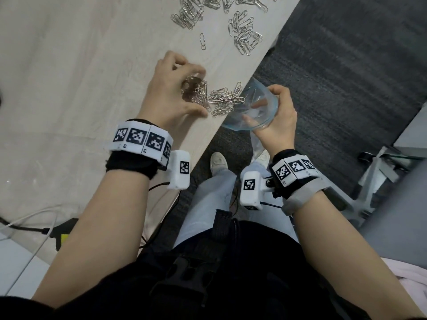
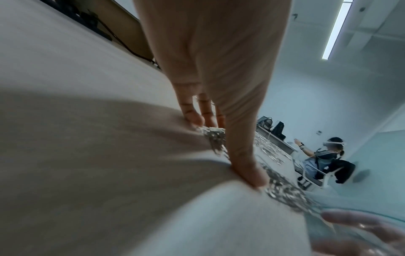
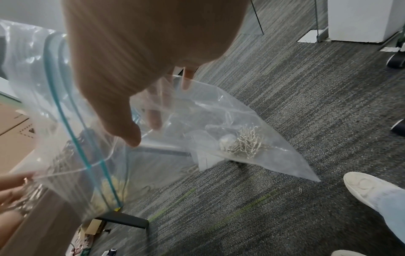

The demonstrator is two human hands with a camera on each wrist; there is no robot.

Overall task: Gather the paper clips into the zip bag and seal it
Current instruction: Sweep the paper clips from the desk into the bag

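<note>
My left hand [image 1: 187, 88] is cupped, fingers curled, over a heap of silver paper clips [image 1: 219, 100] lying on the pale table [image 1: 69, 65] near its right edge. In the left wrist view its fingertips [image 2: 195, 119] and thumb press the tabletop with clips [image 2: 285, 190] between and beyond them. My right hand [image 1: 265, 105] grips the mouth of the clear zip bag [image 1: 254, 112], holding it wide just off the table edge beside the heap. The bag [image 3: 219, 121] hangs down with a clump of clips [image 3: 247, 145] inside; its teal zip strip [image 3: 65, 104] is unsealed.
Several more loose clips [image 1: 245, 35] lie farther along the table, with another spread [image 1: 191, 15] beyond. One clip [image 3: 299, 190] lies on the grey carpet near my white shoe [image 3: 368, 188]. Cables [image 1: 23, 225] run at the table's near left. A seated person [image 2: 324, 159] is in the background.
</note>
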